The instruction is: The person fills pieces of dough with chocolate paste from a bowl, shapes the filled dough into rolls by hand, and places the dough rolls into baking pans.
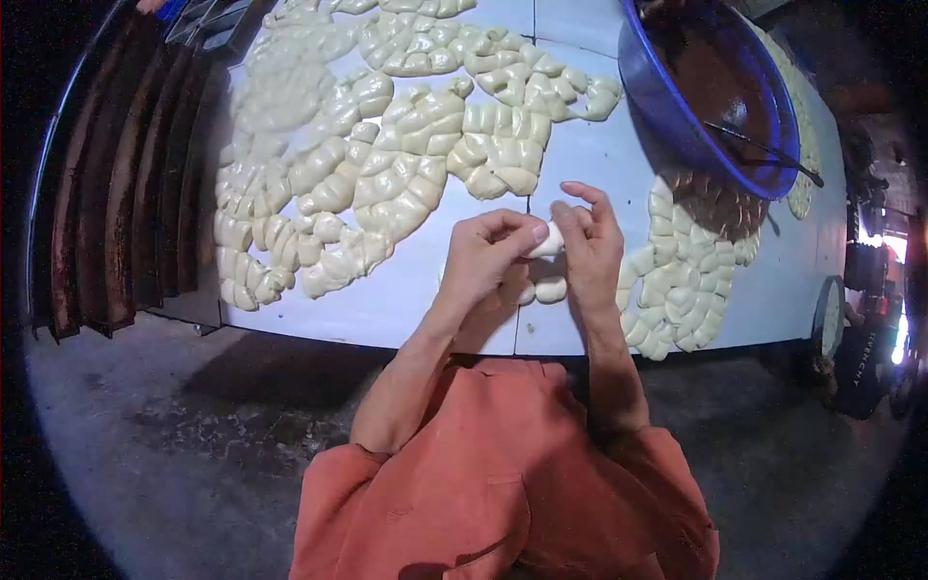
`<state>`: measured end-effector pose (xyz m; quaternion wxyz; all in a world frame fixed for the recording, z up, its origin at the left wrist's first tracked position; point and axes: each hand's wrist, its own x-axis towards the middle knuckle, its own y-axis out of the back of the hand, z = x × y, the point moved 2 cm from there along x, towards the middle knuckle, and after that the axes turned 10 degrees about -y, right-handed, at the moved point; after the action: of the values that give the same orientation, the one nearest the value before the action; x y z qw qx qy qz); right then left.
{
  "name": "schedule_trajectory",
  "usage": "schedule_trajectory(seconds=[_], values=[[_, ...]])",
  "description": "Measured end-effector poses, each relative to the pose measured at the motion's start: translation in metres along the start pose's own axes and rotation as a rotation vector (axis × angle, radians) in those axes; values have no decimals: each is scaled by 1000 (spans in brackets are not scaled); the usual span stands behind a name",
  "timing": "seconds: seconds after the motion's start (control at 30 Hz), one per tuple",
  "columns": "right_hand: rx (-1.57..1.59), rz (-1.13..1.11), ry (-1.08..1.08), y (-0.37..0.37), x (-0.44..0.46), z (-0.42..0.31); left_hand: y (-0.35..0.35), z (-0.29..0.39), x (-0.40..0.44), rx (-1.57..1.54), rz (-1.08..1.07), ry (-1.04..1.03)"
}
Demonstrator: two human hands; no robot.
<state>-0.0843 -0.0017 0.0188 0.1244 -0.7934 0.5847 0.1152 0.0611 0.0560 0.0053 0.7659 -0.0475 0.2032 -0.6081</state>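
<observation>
Between my two hands is a small white dough piece (549,242), held just above the table. My left hand (483,253) is closed, its thumb and fingers pinching the dough from the left. My right hand (592,246) grips the same piece from the right, with one finger raised away from it. Small dough balls (551,290) lie on the table under the hands, partly hidden by them. To the right, close to my right hand, spreads a patch of dough pieces (686,280) pressed against each other.
Shiny dough pieces (406,193) cover much of the white table (387,324) at left and back. A blue tub (657,106) with brown contents and a thin stick (773,155) stands at the back right. Dark metal troughs (126,184) lean at the left.
</observation>
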Motion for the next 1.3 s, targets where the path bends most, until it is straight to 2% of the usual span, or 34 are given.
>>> schedule_trajectory(seconds=[0.07,0.1,0.13,0.2,0.23,0.27,0.33,0.37,0.4,0.47,0.5,0.53,0.6,0.63,0.77,0.87,0.93,1.0,1.03,1.07,1.13,1.23,1.3], values=[[-464,117,128,3,-5,-2,0,-8,0,-36,102,-16],[-455,116,312,1,-12,-4,-1,-3,-4,-129,117,101],[-458,111,306,3,-17,-8,-1,-2,-7,-133,122,107],[-758,-106,660,8,-29,-23,-4,-4,-11,-195,25,123],[-763,-155,616,16,-29,-18,0,-18,-7,-170,-72,68],[-765,-156,612,23,-29,-16,3,-23,-11,-173,-72,71],[-605,-146,333,37,-27,-10,2,-6,-25,292,-53,-104],[-607,-146,333,42,-26,-6,4,0,-29,526,-40,-194],[-567,-161,224,47,-24,2,11,0,-32,526,-39,-194],[-482,-187,2,55,-22,17,20,4,-42,1150,-181,-618],[-614,-258,-62,54,-19,20,19,9,-46,1139,-239,-574],[-614,-258,-63,53,-21,20,18,7,-47,1138,-239,-572],[-819,-294,135,44,-25,10,11,0,-47,1290,-287,-486],[-910,-289,266,40,-32,1,11,-9,-44,1288,-278,-554],[-1103,-387,377,39,-34,17,6,-29,-39,1361,-414,-602],[-1114,-378,375,37,-34,18,9,-24,-40,1243,-385,-651],[-1190,-448,360,41,-33,14,18,-8,-49,1248,-412,-610],[-1231,-337,504,39,-38,2,32,12,-60,1362,-389,-640],[-1204,-329,505,40,-36,7,46,10,-66,1323,-338,-530],[-1198,-334,506,38,-35,8,57,15,-71,1355,-257,-549],[-1257,-345,637,31,-31,8,75,18,-73,1320,-313,-357],[-1283,-394,760,20,-22,31,77,7,-70,1213,-321,-448],[-1316,-417,873,11,-15,46,77,-4,-64,1198,-355,-435]])
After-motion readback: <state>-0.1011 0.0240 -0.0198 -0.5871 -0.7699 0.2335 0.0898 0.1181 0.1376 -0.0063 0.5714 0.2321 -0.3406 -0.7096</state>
